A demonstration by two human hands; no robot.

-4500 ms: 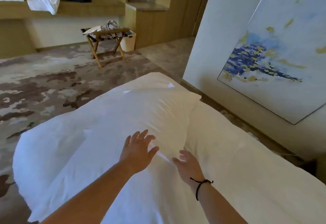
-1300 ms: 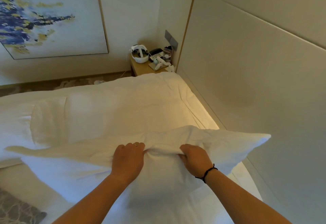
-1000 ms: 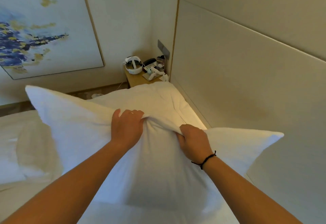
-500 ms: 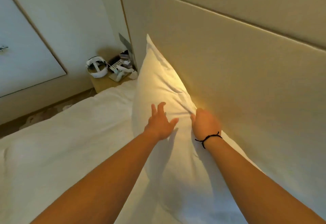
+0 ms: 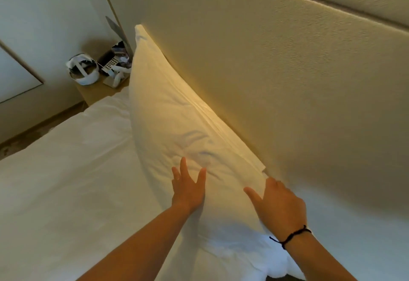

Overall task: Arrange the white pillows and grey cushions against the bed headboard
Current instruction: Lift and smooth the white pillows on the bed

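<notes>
A plump white fabric pillow (image 5: 168, 112) stands on edge against the beige padded headboard (image 5: 276, 77), running toward 11 o'clock. Both hands, left (image 5: 188, 189) and right (image 5: 281, 205), rest flat on it with fingers spread.

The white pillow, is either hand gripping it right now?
No, the left hand and right hand lie with straight fingers on the white pillow, which leans on the headboard.

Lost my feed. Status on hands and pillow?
Both hands open, left and right flat on pillow. Pillow leaning against headboard. Nothing in the way.
</notes>
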